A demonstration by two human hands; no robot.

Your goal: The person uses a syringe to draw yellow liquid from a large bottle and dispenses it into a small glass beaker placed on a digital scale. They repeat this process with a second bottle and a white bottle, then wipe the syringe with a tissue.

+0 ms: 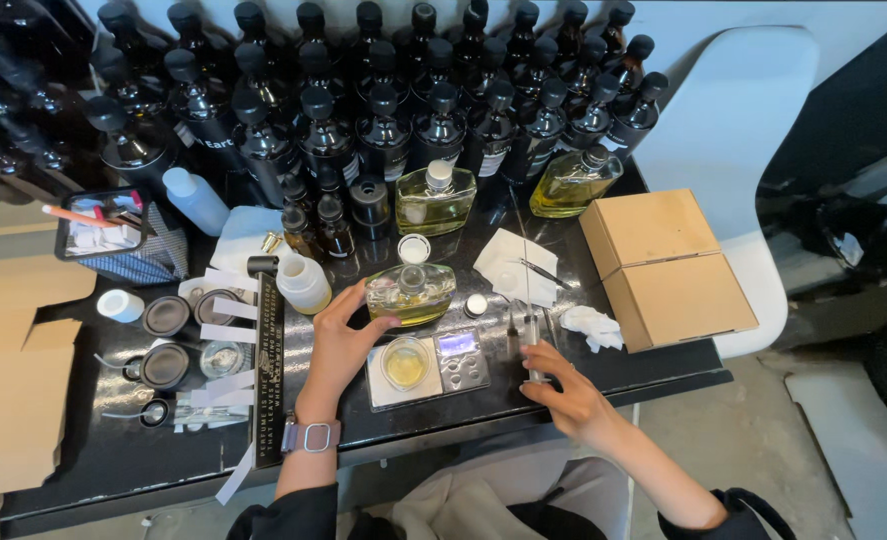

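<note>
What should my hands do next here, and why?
Probably lift the syringe toward the open flask. The right hand already rests on the syringe, lying on the black table; the left hand steadies the flask of yellow liquid, its cap off, just behind the small beaker on the scale.

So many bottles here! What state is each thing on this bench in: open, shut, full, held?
Flat glass bottle: uncapped, part full of yellow liquid, left hand on it.
White cap: off, lying behind it.
Small glass cup: on the scale, holding yellow liquid.
Syringe: under right hand fingertips.
Cardboard boxes: closed.
</note>
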